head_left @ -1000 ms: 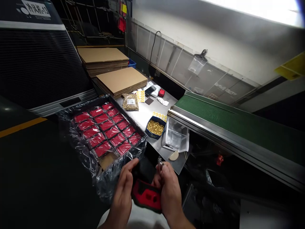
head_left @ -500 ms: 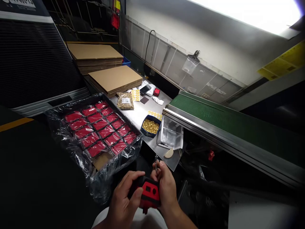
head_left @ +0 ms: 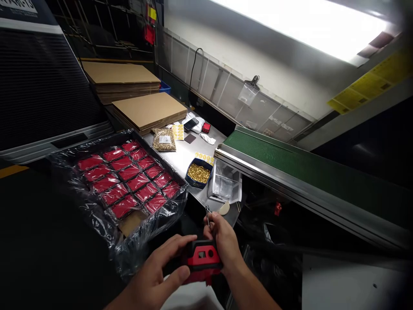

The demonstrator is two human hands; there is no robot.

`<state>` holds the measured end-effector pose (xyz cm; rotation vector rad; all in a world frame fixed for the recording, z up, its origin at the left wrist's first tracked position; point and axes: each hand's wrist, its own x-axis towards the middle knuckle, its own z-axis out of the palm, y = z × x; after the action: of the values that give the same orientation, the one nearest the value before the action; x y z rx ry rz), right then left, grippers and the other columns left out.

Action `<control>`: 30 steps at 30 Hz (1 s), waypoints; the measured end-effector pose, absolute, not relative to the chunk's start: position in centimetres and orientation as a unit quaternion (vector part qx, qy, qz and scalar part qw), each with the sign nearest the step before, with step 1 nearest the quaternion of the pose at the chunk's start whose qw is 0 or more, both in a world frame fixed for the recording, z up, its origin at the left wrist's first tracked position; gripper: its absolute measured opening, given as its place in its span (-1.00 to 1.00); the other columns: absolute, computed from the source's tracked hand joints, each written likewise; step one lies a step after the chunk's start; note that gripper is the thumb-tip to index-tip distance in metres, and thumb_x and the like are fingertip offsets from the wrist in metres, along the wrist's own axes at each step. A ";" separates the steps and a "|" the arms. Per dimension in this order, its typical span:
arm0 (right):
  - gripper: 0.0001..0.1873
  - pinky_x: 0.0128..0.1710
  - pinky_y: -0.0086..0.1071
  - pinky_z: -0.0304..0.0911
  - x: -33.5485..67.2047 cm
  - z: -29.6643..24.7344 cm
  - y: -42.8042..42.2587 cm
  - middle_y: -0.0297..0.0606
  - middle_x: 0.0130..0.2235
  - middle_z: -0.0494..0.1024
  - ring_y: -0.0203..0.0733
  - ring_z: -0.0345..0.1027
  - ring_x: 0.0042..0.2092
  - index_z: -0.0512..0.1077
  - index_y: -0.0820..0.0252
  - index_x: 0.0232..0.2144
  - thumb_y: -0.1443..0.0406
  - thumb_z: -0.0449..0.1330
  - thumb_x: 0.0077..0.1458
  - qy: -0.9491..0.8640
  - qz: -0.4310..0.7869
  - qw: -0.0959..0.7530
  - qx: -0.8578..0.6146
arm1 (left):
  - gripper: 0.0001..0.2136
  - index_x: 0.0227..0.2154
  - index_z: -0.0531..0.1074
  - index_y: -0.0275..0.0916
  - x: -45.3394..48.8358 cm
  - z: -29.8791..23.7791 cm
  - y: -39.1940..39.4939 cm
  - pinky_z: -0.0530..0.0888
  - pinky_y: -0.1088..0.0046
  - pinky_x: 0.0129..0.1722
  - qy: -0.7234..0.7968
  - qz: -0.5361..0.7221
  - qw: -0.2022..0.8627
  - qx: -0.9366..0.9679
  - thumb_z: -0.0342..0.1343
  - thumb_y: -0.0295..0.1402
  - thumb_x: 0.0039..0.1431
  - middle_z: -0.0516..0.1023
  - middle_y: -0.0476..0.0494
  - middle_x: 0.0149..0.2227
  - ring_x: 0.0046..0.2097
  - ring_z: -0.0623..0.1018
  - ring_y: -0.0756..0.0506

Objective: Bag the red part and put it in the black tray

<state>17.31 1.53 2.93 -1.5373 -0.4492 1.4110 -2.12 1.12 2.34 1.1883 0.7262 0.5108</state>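
Both hands (head_left: 161, 269) (head_left: 223, 244) close together, fingers curled.

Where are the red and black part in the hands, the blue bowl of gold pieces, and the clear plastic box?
red and black part (head_left: 202, 257), head view: on its red front face.
blue bowl (head_left: 190, 181), head view: on its near rim.
clear plastic box (head_left: 226, 186), head view: on its front wall.

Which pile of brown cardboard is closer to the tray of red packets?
The front cardboard stack, lying just behind the tray beside the bag of gold bits. The other stack sits farther back and higher, towards the dark wall.
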 end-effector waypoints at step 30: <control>-0.59 -0.51 -0.48 0.18 17.1 -0.4 -1.2 -0.37 -0.53 0.40 -0.36 0.18 -0.53 0.41 0.23 -0.29 -0.02 0.09 0.20 -0.117 0.470 0.676 -0.556 | -0.68 -0.37 0.42 -0.27 1.1 3.4 -0.9 0.35 0.54 -0.42 0.414 0.332 0.781 0.330 0.23 -0.07 0.13 0.39 -0.02 -0.50 -0.44 0.35 0.03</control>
<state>17.10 -1.22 -0.36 -1.2496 -0.2634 1.0561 1.07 -0.88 3.44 0.7124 0.8946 0.7179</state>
